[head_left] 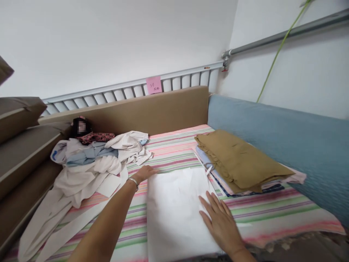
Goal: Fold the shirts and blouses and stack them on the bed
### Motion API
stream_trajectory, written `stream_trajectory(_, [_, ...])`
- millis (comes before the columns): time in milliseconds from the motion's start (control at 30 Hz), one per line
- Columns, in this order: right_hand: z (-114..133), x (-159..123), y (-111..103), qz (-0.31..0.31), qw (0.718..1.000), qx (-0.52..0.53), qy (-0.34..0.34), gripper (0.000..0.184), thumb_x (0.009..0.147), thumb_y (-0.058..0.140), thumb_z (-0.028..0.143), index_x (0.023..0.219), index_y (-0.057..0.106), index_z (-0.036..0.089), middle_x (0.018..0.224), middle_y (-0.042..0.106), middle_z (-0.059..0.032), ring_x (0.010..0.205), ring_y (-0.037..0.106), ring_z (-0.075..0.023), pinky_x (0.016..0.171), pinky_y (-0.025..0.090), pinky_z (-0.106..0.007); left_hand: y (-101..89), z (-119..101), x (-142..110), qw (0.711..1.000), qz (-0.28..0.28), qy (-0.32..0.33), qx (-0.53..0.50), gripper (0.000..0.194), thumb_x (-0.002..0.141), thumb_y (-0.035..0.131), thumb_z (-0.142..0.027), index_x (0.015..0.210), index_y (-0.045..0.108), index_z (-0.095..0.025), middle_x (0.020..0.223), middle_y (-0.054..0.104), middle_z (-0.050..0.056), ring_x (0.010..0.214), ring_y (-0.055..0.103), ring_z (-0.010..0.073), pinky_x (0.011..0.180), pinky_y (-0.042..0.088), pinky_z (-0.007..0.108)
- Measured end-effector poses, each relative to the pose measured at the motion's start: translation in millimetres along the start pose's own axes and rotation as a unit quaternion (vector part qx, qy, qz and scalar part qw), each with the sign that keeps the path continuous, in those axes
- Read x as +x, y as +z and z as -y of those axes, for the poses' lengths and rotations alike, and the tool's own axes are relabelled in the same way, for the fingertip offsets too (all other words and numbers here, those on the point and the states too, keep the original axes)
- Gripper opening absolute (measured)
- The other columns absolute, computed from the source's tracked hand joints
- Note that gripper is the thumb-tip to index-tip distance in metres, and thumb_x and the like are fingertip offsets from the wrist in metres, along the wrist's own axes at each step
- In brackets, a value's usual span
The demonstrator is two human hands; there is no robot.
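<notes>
A folded white cloth (177, 218), perhaps a garment, lies flat on the striped bedspread (174, 147) in front of me. At its far left corner is my left hand (144, 174), wearing a bracelet, with fingers stretched out and touching the corner. My right hand (222, 222) rests flat along the cloth's right side, fingers spread. Just beyond the right hand is a stack of folded clothes with an olive-brown garment (240, 160) on top. To the left of my left hand lies a loose heap of pale clothes (89, 169).
Brown cushions (29, 145) are stacked at the left. A brown padded board (152, 114) and a blue padded side (272, 131) border the bed. Behind stands a white radiator (120, 95) bearing a pink note (154, 85). Red floral cloth (99, 137) lies behind the heap.
</notes>
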State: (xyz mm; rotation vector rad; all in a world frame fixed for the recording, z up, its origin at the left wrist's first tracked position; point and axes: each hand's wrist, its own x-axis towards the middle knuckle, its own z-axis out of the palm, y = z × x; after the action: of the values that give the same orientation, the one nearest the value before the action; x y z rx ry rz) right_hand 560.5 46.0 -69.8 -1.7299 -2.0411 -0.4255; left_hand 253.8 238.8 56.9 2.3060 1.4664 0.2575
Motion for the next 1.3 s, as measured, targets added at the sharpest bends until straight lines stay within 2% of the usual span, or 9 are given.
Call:
stream_trajectory(233, [-2.4,-0.1,1.5,-0.001,1.000,-0.003,-0.008,0.048,0.086,0.044,0.045,0.132,0.046,0.030,0.140,0.043,-0.0040,0.130,0.035,-0.0268,0.102,0.030,-0.045,6.8,6.4,6.1,0.995,0.074,-0.006,0.067,0.054,0.078,0.040,-0.064,0.066,0.067,-0.019,0.073,0.068,0.006,0.075,0.059,0.0204,0.075,0.043,0.030])
stream_trajectory(467, [-3.2,-0.2,2.8,0.006,1.000,-0.014,-0.018,0.049,0.085,0.045,0.044,0.132,0.046,0.029,0.141,0.043,-0.0046,0.131,0.035,-0.0275,0.102,0.030,-0.045,4.4,30.1,3.2,0.990,0.021,-0.017,0.142,0.040,0.076,0.052,-0.055,0.077,0.068,-0.018,0.099,0.067,0.012,0.104,0.054,0.0264,0.097,0.034,0.041])
stream_trajectory(633, [-3.2,-0.3,4.4,-0.008,1.000,-0.021,-0.019,0.048,0.085,0.044,0.044,0.131,0.048,0.029,0.139,0.045,-0.0050,0.130,0.036,-0.0270,0.101,0.031,-0.045,10.2,15.0,-35.1,0.973,-0.129,-0.100,0.163,0.033,0.087,0.041,-0.038,0.100,0.063,-0.017,0.122,0.057,0.014,0.122,0.043,0.0282,0.101,0.032,0.048])
stream_trajectory(700, [-2.8,-0.7,5.0,-0.011,1.000,-0.017,-0.017,0.048,0.085,0.044,0.045,0.130,0.048,0.029,0.139,0.045,-0.0050,0.129,0.037,-0.0267,0.101,0.031,-0.046,31.5,-10.5,-64.7,0.957,-0.218,-0.111,0.158,0.038,0.090,0.033,-0.032,0.118,0.053,-0.015,0.132,0.049,0.015,0.128,0.038,0.0265,0.104,0.032,0.049])
stream_trajectory(767, [-2.2,-1.3,5.7,-0.014,1.000,-0.008,-0.014,0.048,0.085,0.043,0.045,0.130,0.049,0.029,0.138,0.045,-0.0053,0.129,0.038,-0.0269,0.101,0.031,-0.046,67.2,-41.9,-98.3,0.948,-0.287,-0.049,0.126,0.042,0.090,0.035,-0.031,0.128,0.045,-0.016,0.138,0.045,0.013,0.131,0.036,0.0245,0.105,0.033,0.047])
stream_trajectory(867, [-1.3,-1.5,6.7,-0.015,1.000,0.005,-0.010,0.048,0.085,0.043,0.045,0.129,0.050,0.027,0.138,0.046,-0.0069,0.129,0.038,-0.0282,0.102,0.030,-0.048,126.7,-79.8,-141.8,0.969,-0.219,0.015,0.112,0.059,0.088,0.038,-0.037,0.143,0.022,-0.023,0.149,0.029,0.008,0.138,0.022,0.0265,0.108,0.030,0.049])
stream_trajectory(967, [-0.5,0.0,6.1,-0.004,1.000,0.011,-0.005,0.048,0.085,0.042,0.046,0.128,0.052,0.027,0.137,0.047,-0.0076,0.128,0.039,-0.0288,0.101,0.031,-0.048,157.3,-91.9,-162.2,0.981,-0.169,0.002,0.093,0.064,0.087,0.038,-0.046,0.144,0.018,-0.025,0.151,0.019,0.007,0.139,0.015,0.0289,0.111,0.024,0.052])
stream_trajectory(1167, [-0.7,4.1,2.1,0.042,0.999,0.007,0.008,0.048,0.085,0.039,0.045,0.127,0.053,0.027,0.136,0.048,-0.0083,0.126,0.041,-0.0285,0.099,0.034,-0.047,138.3,-84.2,-157.7,0.990,-0.127,-0.045,0.051,0.062,0.081,0.039,-0.059,0.138,0.032,-0.034,0.152,0.016,0.008,0.139,0.010,0.0350,0.109,0.017,0.059])
stream_trajectory(1300, [-6.6,1.5,8.4,0.048,0.999,0.012,0.006,0.049,0.084,0.038,0.047,0.126,0.055,0.027,0.136,0.049,-0.0070,0.126,0.042,-0.0281,0.099,0.034,-0.047,121.0,-68.7,-165.9,0.979,-0.145,-0.137,0.032,0.058,0.084,0.043,-0.051,0.137,0.037,-0.028,0.150,0.024,0.013,0.137,0.018,0.0353,0.108,0.020,0.057])
